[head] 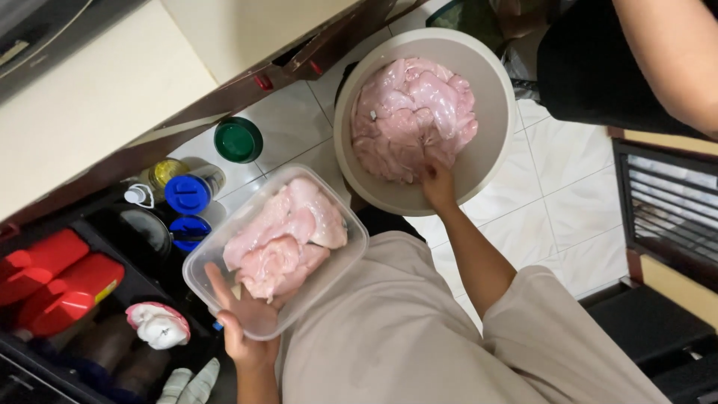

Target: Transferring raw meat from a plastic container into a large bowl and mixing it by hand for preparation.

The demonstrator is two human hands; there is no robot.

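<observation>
i see my left hand (243, 322) under the near end of a clear plastic tub (345, 247), fingers spread and curled up around its rim, its grip holding the tub on my lap. raw pale pink chicken pieces (284, 236) lie inside it. my right hand (436, 183) reaches into a big round beige basin (490, 97) on the white tiled floor (568, 202), fingertips buried in more raw chicken (411, 116); i cannot tell whether that grip is closed on a piece. bottles with blue caps (187, 193) and a green lid (238, 140) stand to the left.
</observation>
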